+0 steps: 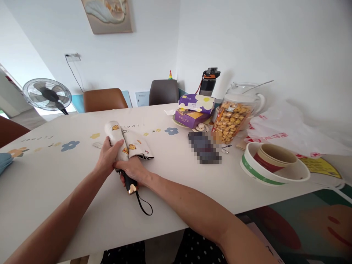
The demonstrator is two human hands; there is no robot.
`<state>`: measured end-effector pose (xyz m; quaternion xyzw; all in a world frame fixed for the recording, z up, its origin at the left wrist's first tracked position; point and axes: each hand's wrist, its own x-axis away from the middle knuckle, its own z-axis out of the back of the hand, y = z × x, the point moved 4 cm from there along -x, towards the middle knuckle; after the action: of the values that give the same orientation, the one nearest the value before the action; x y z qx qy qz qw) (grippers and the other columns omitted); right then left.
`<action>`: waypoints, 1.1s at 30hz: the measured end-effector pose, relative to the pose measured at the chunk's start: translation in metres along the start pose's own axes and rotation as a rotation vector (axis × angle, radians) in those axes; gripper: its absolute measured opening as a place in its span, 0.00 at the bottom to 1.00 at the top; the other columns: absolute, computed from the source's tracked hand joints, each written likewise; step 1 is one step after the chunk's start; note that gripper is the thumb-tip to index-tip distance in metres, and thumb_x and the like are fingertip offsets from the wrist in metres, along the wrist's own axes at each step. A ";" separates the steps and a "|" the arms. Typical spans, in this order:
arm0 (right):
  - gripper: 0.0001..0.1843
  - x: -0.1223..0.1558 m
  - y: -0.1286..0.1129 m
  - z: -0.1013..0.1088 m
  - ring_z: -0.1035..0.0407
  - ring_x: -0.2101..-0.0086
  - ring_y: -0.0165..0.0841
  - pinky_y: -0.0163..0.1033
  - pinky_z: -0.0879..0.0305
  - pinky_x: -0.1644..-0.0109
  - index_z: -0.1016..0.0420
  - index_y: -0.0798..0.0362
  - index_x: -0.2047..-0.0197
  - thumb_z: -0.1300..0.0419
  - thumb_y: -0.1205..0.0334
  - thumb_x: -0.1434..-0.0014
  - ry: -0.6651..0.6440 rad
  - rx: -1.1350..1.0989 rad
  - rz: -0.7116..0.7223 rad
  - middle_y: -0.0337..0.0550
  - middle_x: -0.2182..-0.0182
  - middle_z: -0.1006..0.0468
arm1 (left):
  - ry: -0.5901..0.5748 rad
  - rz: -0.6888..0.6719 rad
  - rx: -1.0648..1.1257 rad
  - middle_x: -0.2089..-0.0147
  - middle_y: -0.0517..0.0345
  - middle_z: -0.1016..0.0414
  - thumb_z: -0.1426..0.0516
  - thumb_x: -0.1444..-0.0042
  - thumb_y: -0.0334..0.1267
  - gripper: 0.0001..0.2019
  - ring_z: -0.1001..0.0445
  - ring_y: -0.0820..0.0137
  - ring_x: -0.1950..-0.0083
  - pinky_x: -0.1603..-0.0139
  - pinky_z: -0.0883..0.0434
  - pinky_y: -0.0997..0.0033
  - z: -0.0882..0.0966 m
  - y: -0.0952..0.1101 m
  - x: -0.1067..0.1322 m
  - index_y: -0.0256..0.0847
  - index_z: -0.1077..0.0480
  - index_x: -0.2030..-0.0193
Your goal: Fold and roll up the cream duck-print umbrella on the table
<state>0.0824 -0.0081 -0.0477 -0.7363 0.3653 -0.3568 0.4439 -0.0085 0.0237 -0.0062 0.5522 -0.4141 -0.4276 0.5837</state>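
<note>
A folding umbrella (139,144) with white cloth and small yellow-orange cartoon prints is held over the table's left half. Its canopy is collapsed, with one loose flap spreading to the right. My left hand (109,153) wraps round the rolled cloth from the left side, thumb on top. My right hand (134,170) grips lower down, where the cloth meets the black handle, its fingers partly hidden beneath. The handle's gold-coloured end points toward me, and a black wrist strap (145,209) hangs from it.
On the table's right stand a jar of brown snacks (233,121), stacked purple boxes (189,118), a black bottle (208,86), nested paper bowls (261,179) and a plastic bag (291,128). A blurred dark object (203,148) lies nearer the middle. Chairs (106,99) and a fan (47,94) are beyond.
</note>
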 end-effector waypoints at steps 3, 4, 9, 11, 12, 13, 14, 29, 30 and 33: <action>0.11 0.003 0.002 -0.002 0.40 0.88 0.29 0.34 0.39 0.87 0.39 0.54 0.71 0.41 0.60 0.54 -0.037 0.041 -0.054 0.33 0.89 0.36 | 0.008 0.104 0.099 0.66 0.50 0.25 0.39 0.56 0.41 0.19 0.25 0.63 0.67 0.68 0.26 0.67 0.005 -0.003 -0.006 0.36 0.32 0.57; 0.10 0.005 0.002 -0.003 0.40 0.88 0.29 0.34 0.38 0.87 0.39 0.54 0.71 0.41 0.59 0.54 -0.054 0.057 -0.060 0.34 0.89 0.36 | -0.009 0.147 0.158 0.68 0.49 0.25 0.39 0.56 0.41 0.18 0.25 0.62 0.68 0.68 0.26 0.66 0.006 -0.005 -0.007 0.35 0.31 0.58; 0.12 0.012 -0.002 -0.010 0.41 0.89 0.28 0.34 0.38 0.87 0.40 0.54 0.69 0.41 0.57 0.52 -0.160 0.070 -0.050 0.31 0.90 0.37 | -0.204 0.237 0.493 0.65 0.49 0.24 0.41 0.54 0.43 0.20 0.24 0.61 0.66 0.63 0.25 0.64 0.008 -0.004 -0.004 0.37 0.31 0.55; 0.13 0.013 -0.003 -0.013 0.42 0.89 0.27 0.33 0.38 0.86 0.40 0.54 0.67 0.41 0.58 0.52 -0.191 0.074 -0.039 0.31 0.90 0.38 | -0.240 0.244 0.564 0.65 0.49 0.23 0.41 0.54 0.44 0.20 0.24 0.60 0.65 0.61 0.25 0.63 0.010 -0.004 -0.002 0.37 0.31 0.54; 0.14 0.013 -0.003 -0.014 0.41 0.89 0.27 0.32 0.38 0.86 0.40 0.54 0.65 0.41 0.58 0.51 -0.203 0.074 -0.028 0.30 0.90 0.38 | -0.252 0.242 0.588 0.65 0.49 0.23 0.42 0.54 0.44 0.21 0.24 0.60 0.64 0.60 0.25 0.63 0.010 -0.003 -0.001 0.36 0.31 0.54; 0.15 0.014 -0.004 -0.016 0.41 0.88 0.27 0.33 0.37 0.86 0.40 0.54 0.64 0.41 0.57 0.51 -0.212 0.071 -0.015 0.30 0.90 0.37 | -0.258 0.237 0.609 0.65 0.49 0.23 0.42 0.53 0.44 0.21 0.24 0.60 0.64 0.60 0.25 0.63 0.010 -0.003 0.000 0.36 0.31 0.53; 0.16 0.014 -0.004 -0.017 0.41 0.88 0.27 0.33 0.37 0.86 0.40 0.55 0.62 0.40 0.57 0.51 -0.216 0.063 -0.005 0.30 0.89 0.37 | -0.257 0.229 0.626 0.65 0.49 0.23 0.42 0.54 0.44 0.21 0.24 0.59 0.64 0.59 0.25 0.62 0.010 -0.002 0.001 0.36 0.32 0.53; 0.17 0.009 0.001 -0.017 0.40 0.87 0.25 0.34 0.38 0.87 0.38 0.56 0.66 0.38 0.56 0.54 -0.188 -0.016 -0.113 0.38 0.79 0.28 | -0.210 0.375 0.540 0.67 0.48 0.23 0.44 0.53 0.45 0.23 0.23 0.58 0.66 0.63 0.25 0.60 0.011 -0.016 -0.001 0.34 0.33 0.51; 0.17 0.008 0.002 -0.017 0.40 0.87 0.25 0.34 0.38 0.87 0.38 0.56 0.66 0.38 0.56 0.54 -0.172 -0.023 -0.101 0.38 0.78 0.28 | -0.215 0.369 0.541 0.66 0.47 0.23 0.44 0.52 0.44 0.23 0.23 0.57 0.65 0.62 0.25 0.60 0.010 -0.017 -0.002 0.34 0.33 0.51; 0.16 0.006 0.006 -0.018 0.40 0.88 0.25 0.33 0.38 0.88 0.39 0.55 0.67 0.38 0.57 0.55 -0.117 -0.036 -0.078 0.35 0.80 0.31 | -0.253 0.357 0.561 0.65 0.47 0.23 0.45 0.52 0.44 0.23 0.23 0.57 0.64 0.61 0.25 0.60 0.009 -0.019 -0.005 0.35 0.34 0.50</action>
<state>0.0684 -0.0219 -0.0455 -0.7773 0.3162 -0.3237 0.4370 -0.0191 0.0254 -0.0247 0.5528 -0.6744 -0.2534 0.4188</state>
